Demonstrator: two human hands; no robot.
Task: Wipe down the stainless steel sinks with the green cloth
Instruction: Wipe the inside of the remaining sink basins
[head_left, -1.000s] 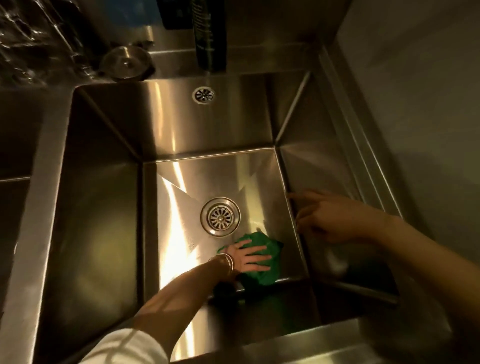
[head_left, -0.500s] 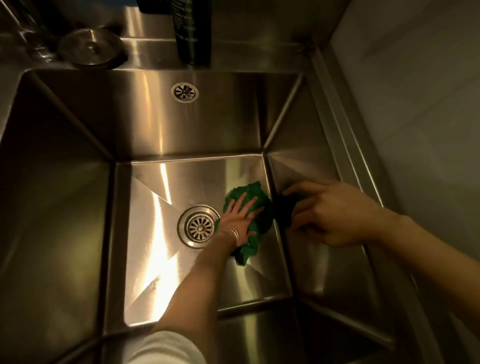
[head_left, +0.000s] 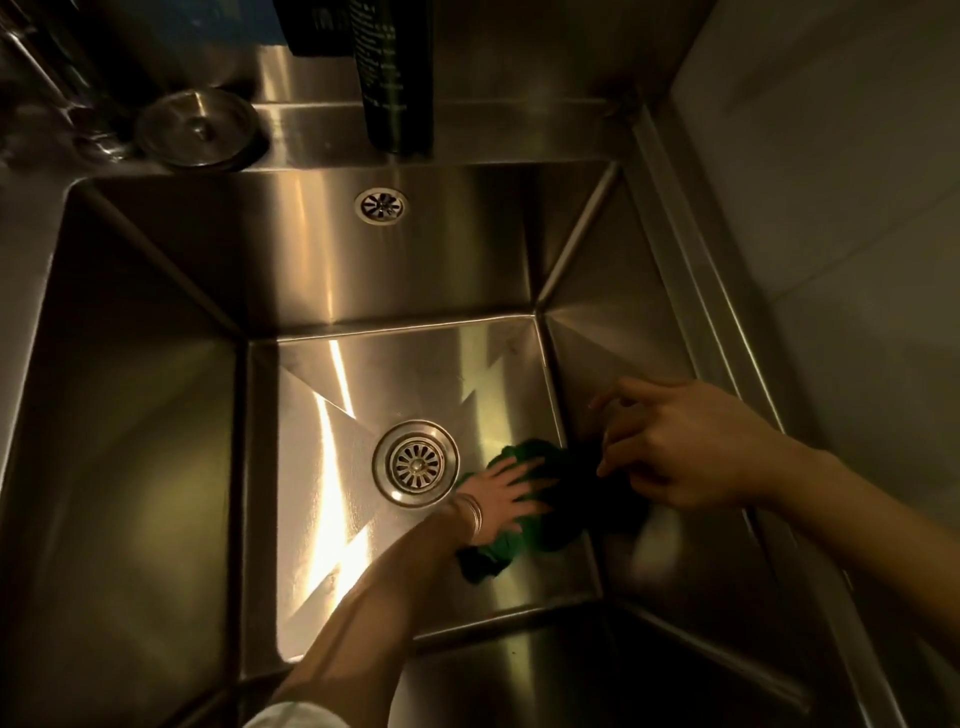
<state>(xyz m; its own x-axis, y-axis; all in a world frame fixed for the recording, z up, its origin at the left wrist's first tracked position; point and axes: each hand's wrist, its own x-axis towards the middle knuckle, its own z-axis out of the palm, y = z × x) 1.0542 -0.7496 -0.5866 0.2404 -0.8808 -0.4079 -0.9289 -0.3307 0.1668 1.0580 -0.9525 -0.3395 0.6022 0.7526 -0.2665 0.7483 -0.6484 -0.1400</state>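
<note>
left grip (head_left: 501, 501) flat on crumpled, perhaps damp cloth (head_left: 540, 519)

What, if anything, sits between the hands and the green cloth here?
Nothing visible. The left hand lies flat on the green cloth on the sink floor; the right hand is beside the cloth at the right wall.

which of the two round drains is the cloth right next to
The big floor drain, in the bottom of the sink. The green cloth under the left hand lies just right of it. The small drain sits high on the back wall.
</note>
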